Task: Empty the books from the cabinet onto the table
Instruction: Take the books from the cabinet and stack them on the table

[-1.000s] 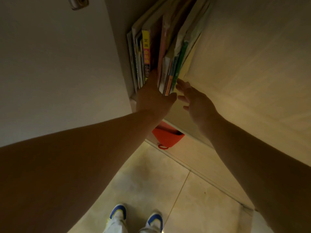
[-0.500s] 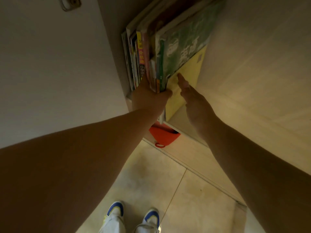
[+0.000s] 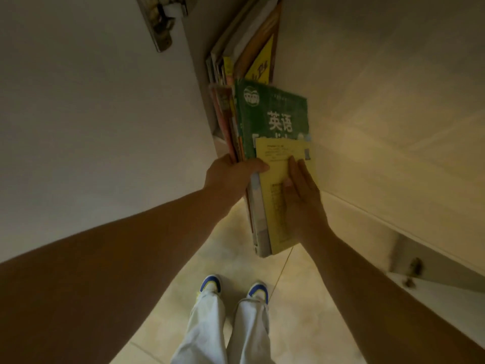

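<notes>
Clearly, the task is only at its beginning. One bundle of books [image 3: 252, 143] is held out of the cabinet [image 3: 202, 74], above the floor [image 3: 301, 298], and is not yet laid down; the table is not in view. More books [image 3: 244, 51] are left standing inside the cabinet, pressed close against its side wall, so several more trips are probably needed.

The bundle is gripped by the left hand [image 3: 231, 174], whose fingers are curled round the lower edges of the spines, with the thumb laid across the front. A green book [image 3: 273, 114] with white printed characters forms the front of the bundle. Against it a yellow booklet [image 3: 278, 206] is pressed by the right hand [image 3: 301, 203], with straight fingers lying flat on the cover; nothing is clasped by this hand, the booklet is only pushed against the bundle.

The covers appear to be thin, smooth paper or card, some glossy, and the books are flat, rectangular and of unequal size, so the edges are not lined up. The yellow booklet looks soft and can be judged likely to slide down if the pressure is released. The cabinet surfaces are plain, matt and pale. A metal hinge [image 3: 160, 24] is seen on the open door [image 3: 78, 101]. The floor is made of large, smooth, light tiles with thin joints.
</notes>
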